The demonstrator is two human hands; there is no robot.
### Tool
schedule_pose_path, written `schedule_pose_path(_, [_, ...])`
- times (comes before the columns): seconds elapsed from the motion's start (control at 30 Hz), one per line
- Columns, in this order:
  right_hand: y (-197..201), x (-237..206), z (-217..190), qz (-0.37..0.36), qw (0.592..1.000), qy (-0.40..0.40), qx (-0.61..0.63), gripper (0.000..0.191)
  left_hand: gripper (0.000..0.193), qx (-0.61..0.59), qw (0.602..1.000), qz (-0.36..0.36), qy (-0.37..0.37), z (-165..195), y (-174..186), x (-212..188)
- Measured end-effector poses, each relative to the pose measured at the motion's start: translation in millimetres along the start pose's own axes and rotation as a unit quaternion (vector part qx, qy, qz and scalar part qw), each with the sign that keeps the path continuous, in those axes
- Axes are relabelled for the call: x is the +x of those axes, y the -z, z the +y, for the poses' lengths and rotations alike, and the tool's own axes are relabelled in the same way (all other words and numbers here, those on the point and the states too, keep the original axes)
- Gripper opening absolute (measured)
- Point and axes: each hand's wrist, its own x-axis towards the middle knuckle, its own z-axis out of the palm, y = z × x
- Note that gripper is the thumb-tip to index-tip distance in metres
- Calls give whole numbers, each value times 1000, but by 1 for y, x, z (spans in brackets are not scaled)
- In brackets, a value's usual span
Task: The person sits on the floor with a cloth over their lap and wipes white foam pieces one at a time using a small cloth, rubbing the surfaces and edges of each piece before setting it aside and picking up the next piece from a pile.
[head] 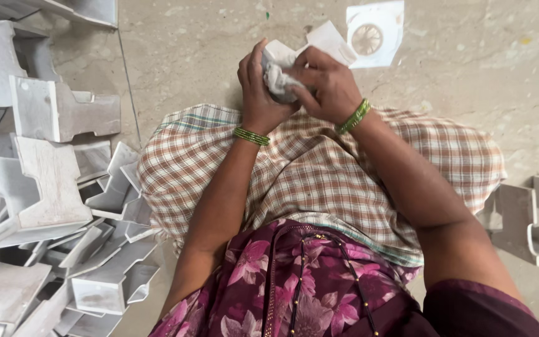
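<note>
Both of my hands meet above my lap, over a brown checked cloth [319, 168] spread across my knees. My left hand [258, 93] grips a white plastic moulded part [319, 42] from the left side. My right hand [325, 84] presses a crumpled grey-white rag [279, 80] against that part. Green bangles sit on both wrists. Most of the part is hidden behind my fingers and the rag.
A large heap of similar white plastic parts [45, 181] lies on the floor at the left. One square white part with a round grille [374, 34] lies on the stone floor ahead. Another white part [531, 218] rests at the right.
</note>
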Motion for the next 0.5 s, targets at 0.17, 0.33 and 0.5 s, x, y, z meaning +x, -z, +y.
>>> schedule_pose_path(0.17, [6,6,38,26,984,-108,-139,22,128,9,999,-28,14,3,-3,2])
schedule_pose_path(0.33, [15,9,42,30,960,-191,-200,22,129,14,999,-31,9,6,-3,4])
schedule_pose_path(0.5, [14,2,-2,-5,999,-26,-32,28,122,10,999,-23,32,5,-4,0])
